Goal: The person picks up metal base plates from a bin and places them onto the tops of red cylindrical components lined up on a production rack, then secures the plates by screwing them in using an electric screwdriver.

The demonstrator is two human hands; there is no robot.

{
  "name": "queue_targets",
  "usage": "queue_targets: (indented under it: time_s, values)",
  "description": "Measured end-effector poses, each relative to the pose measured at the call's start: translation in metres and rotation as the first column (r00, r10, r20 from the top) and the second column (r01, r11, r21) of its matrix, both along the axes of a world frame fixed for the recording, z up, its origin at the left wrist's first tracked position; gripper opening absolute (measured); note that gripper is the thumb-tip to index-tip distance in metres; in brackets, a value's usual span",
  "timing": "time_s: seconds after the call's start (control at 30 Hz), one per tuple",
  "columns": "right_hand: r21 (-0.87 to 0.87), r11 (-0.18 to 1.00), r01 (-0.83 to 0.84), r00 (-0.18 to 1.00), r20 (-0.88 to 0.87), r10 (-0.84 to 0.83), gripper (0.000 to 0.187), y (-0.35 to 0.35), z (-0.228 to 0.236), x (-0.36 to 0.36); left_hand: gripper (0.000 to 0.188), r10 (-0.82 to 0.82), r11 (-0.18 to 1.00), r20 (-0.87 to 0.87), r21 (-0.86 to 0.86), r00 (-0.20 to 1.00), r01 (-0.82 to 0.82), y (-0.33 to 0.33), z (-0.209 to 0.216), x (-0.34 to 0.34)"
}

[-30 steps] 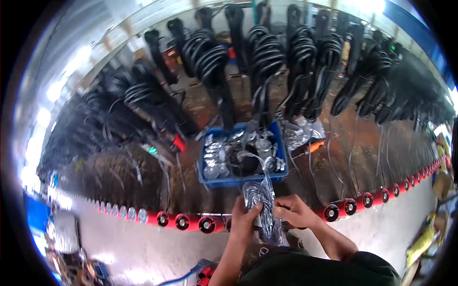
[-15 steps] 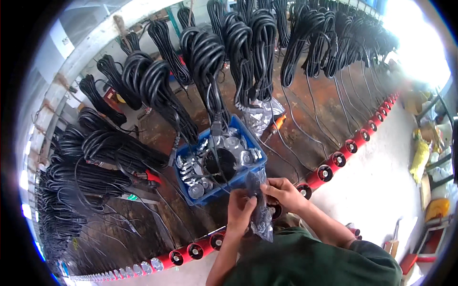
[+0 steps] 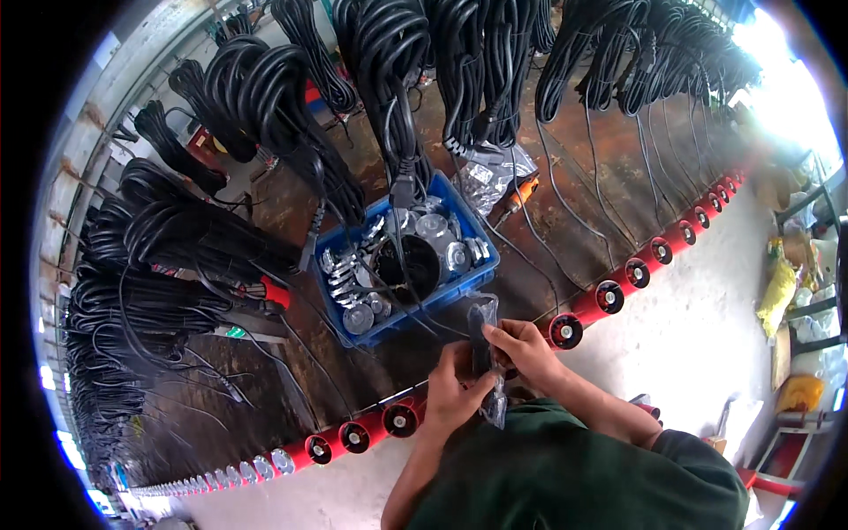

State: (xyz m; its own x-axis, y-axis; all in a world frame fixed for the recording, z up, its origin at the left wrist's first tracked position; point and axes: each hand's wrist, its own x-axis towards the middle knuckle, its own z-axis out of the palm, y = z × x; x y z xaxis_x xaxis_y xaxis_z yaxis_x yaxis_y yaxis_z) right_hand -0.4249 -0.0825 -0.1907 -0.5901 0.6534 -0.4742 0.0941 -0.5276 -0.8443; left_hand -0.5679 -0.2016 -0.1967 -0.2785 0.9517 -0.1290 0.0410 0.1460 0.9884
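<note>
A clear plastic bag [image 3: 482, 311] with something dark inside is between my two hands, close to my body at the bench edge. My left hand [image 3: 452, 390] has its fingers and thumb closed on the bag's left side. From the other side my right hand [image 3: 523, 350] pinches it, thumb on top. What the dark content is cannot be made out. Just beyond the hands sits a blue crate [image 3: 452, 290] of silver round metal caps [image 3: 358, 318], with a black round tub [image 3: 426, 265] among them.
Thick coiled black cables [image 3: 265, 97] hang over the brown bench [image 3: 574, 185], their thin ends trailing across it. Red cylinders [image 3: 609, 298] line the bench's near edge on both sides of me. Behind the crate lie an orange-handled tool [image 3: 523, 193] and another plastic bag [image 3: 484, 181].
The view has shifted, so the crate and cables sit higher. My left hand has closed further around the bag, which is now more bunched; both hands still grip it.
</note>
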Motion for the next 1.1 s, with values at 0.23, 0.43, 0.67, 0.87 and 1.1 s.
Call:
queue_targets:
  time_s: [0.23, 0.43, 0.67, 0.87, 1.1]
  values:
    - [0.274, 0.951, -0.146, 0.989, 0.076, 0.13, 0.041, 0.0, -0.026, 0.004, 0.029, 0.16, 0.987, -0.404, 0.089, 0.901, -0.136, 0.006, -0.016, 0.012]
    - [0.495, 0.835, -0.242, 0.97, 0.101, 0.221, 0.036, 0.01, -0.03, 0.003, 0.013, 0.107, 0.994, -0.571, 0.068, 0.814, -0.083, 0.008, -0.011, 0.004]
    - [0.768, 0.511, -0.386, 0.914, 0.241, 0.328, 0.033, 0.013, -0.031, 0.01, 0.008, 0.068, 0.997, -0.378, 0.058, 0.923, -0.05, 0.008, -0.017, -0.02]
    - [0.89, 0.21, -0.405, 0.914, 0.386, 0.125, 0.021, 0.012, -0.014, -0.001, 0.01, -0.003, 0.99, -0.484, 0.124, 0.875, 0.072, 0.015, -0.011, -0.022]
    - [0.899, 0.16, -0.408, 0.91, 0.415, -0.012, 0.019, 0.006, -0.025, 0.005, 0.006, -0.095, 0.967, -0.782, 0.075, 0.617, 0.244, 0.021, 0.0, -0.014]
